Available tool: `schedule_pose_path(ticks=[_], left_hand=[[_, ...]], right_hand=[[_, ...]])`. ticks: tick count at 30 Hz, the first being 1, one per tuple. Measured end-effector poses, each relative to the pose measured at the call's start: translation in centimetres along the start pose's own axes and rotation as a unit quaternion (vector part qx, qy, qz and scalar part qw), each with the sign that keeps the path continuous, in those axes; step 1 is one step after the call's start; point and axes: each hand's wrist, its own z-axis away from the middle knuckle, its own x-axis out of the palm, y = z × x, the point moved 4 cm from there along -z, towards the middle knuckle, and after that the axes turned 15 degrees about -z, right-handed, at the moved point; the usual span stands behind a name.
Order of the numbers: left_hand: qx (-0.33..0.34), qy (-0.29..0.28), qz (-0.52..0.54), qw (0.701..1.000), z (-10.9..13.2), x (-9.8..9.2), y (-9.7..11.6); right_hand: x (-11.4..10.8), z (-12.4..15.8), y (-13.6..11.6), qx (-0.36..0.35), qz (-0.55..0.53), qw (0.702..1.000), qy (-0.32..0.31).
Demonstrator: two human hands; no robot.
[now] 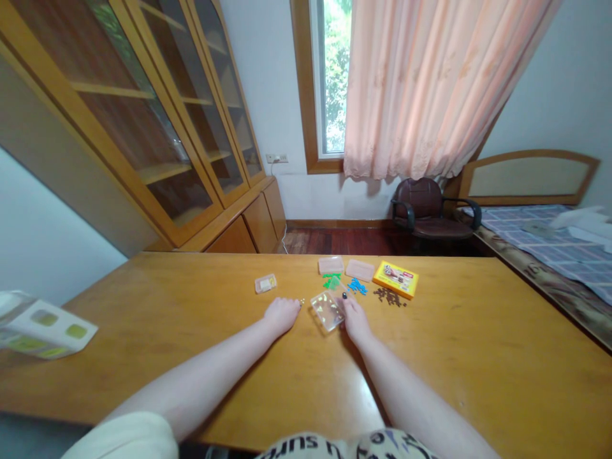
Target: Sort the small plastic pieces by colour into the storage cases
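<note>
My right hand grips a clear plastic box at its right side, thumb over the edge. The box is tilted above the table, and a few small pale-yellow pieces show in it. My left hand rests on the tabletop with its fingers curled together. Tiny yellowish pieces lie at its fingertips; whether any are pinched is too small to tell. Just beyond the box are piles of green pieces and blue pieces. Brown pieces are scattered to the right.
Two pale plastic boxes or lids stand behind the piles. A yellow carton lies at the right, and a small clear box at the left. A white box with cutouts sits on the wooden table at far left.
</note>
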Motion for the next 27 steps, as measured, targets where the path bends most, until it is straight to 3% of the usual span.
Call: schedule_pose_path(ticks=[4, 7, 10, 14, 18, 24, 27], left_hand=[[-0.026, 0.011, 0.009, 1.000, 0.4, -0.5, -0.9], [-0.065, 0.030, 0.018, 0.997, 0.2, -2.0, -0.8], [-0.104, 0.062, 0.076, 0.990, -0.3, -4.0, 0.7], [-0.094, 0.067, 0.128, 0.985, -1.0, -5.5, 3.8], [-0.066, 0.058, 0.135, 0.987, -1.3, -5.3, 5.2], [-0.060, 0.088, 0.204, 0.973, -1.2, -4.4, 4.4], [-0.036, 0.137, 0.281, 0.949, -1.1, -4.4, 3.7]], right_hand=[[-0.2, -0.4, 0.7, -0.036, 0.011, 0.999, -0.018], [-0.2, -0.5, 1.2, -0.048, 0.026, 0.998, -0.034], [0.0, -0.4, 1.3, -0.054, 0.039, 0.996, -0.051], [0.0, -0.1, 1.0, -0.057, 0.035, 0.996, -0.053], [0.0, -0.2, 1.0, -0.056, 0.035, 0.997, -0.050], [0.1, -0.4, 1.4, -0.057, 0.029, 0.996, -0.062], [0.1, -0.4, 1.3, -0.053, 0.022, 0.997, -0.059]])
